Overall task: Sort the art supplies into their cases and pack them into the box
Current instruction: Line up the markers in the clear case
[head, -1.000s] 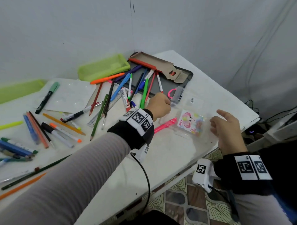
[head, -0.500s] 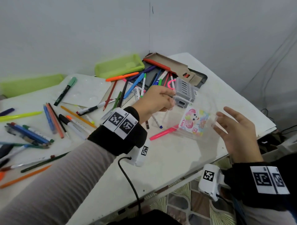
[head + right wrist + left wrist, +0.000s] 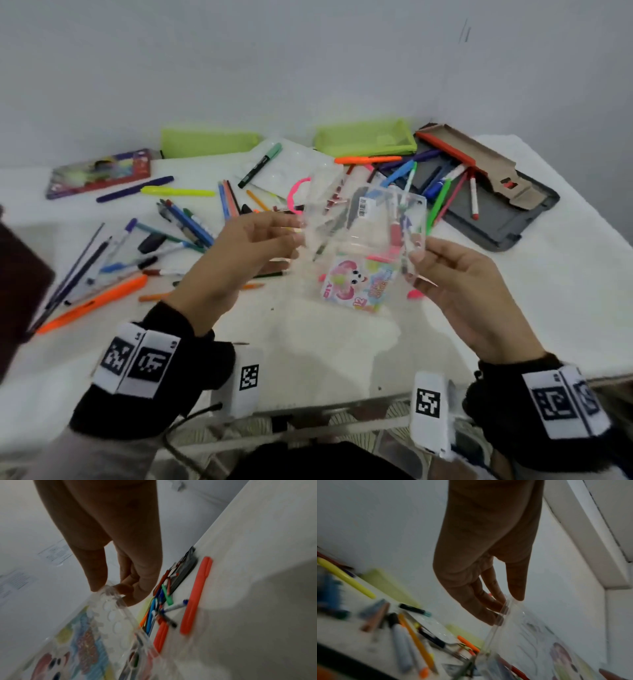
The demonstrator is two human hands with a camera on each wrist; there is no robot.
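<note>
A clear plastic marker case [image 3: 363,246] with a cartoon label hangs in the air over the table's front, held between both hands. My left hand [image 3: 295,234] pinches its left edge, thumb on one face and fingers on the other; the left wrist view shows this left hand [image 3: 505,605] on the case [image 3: 530,635]. My right hand [image 3: 416,255] pinches the right edge, and the right wrist view shows that right hand [image 3: 109,588] on the dimpled side of the case [image 3: 109,615]. A pink loop handle [image 3: 296,193] shows behind the case.
Loose pens and pencils [image 3: 185,219] lie scattered across the white table [image 3: 325,349]. Two green pouches [image 3: 364,137] stand at the back by the wall. A grey tray [image 3: 496,219] with a cardboard box [image 3: 479,161] is far right; a pencil tin [image 3: 99,173] far left.
The clear case has come up off the table toward me. My right hand, open beside it before, now pinches its right edge; my left hand holds the left edge.
</note>
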